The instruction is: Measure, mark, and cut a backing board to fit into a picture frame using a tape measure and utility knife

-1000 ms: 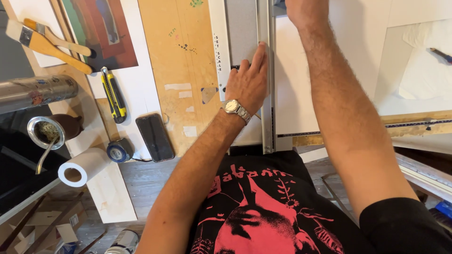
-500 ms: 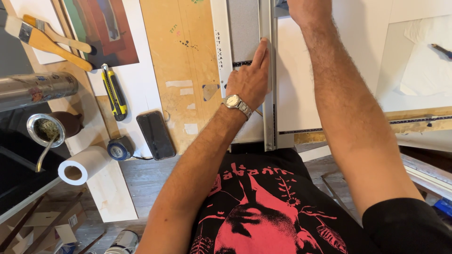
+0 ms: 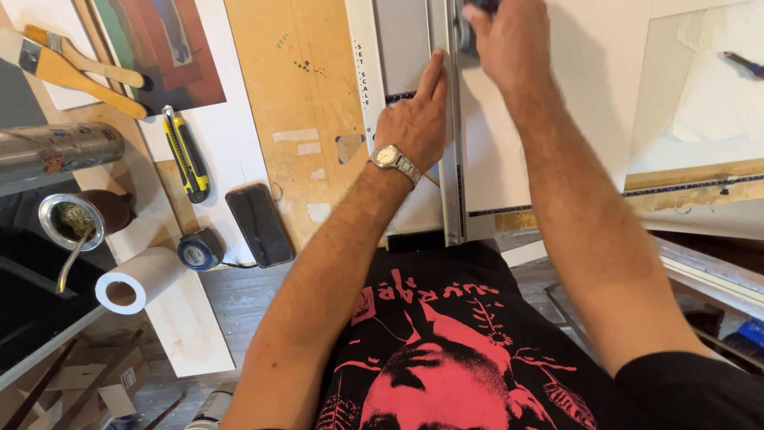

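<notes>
At upper centre of the frame, a person's left hand (image 3: 414, 119), a wristwatch (image 3: 391, 158) on its wrist, lies flat with fingers stretched along the metal guide rail (image 3: 453, 175) of a mat cutter, pinning it down on the white mat board (image 3: 549, 119); the right hand (image 3: 505, 40), at the top edge, is closed around a dark cutting head (image 3: 465, 32) riding the same rail, though the grip itself is partly cut off by the frame; the rail runs from the top edge down to the near rim of the bench (image 3: 318, 119). The rail looks stiff, smooth and fairly heavy, best steadied by flat pressure beside its edge; the board appears light, rigid and easily dented or slipped, so it wants holding through the rail rather than by its face; the cutting head carries a blade and is safest gripped by its body. Compared with 0.5 s ago, the right hand shows more fully and sits slightly lower in the frame; the left hand has kept its place on the rail. At left lie 2 paintbrushes (image 3: 79, 68), a yellow utility knife (image 3: 185, 151), a dark phone (image 3: 259, 224), a tape measure (image 3: 197, 249) and a paper towel roll (image 3: 137, 280).
</notes>
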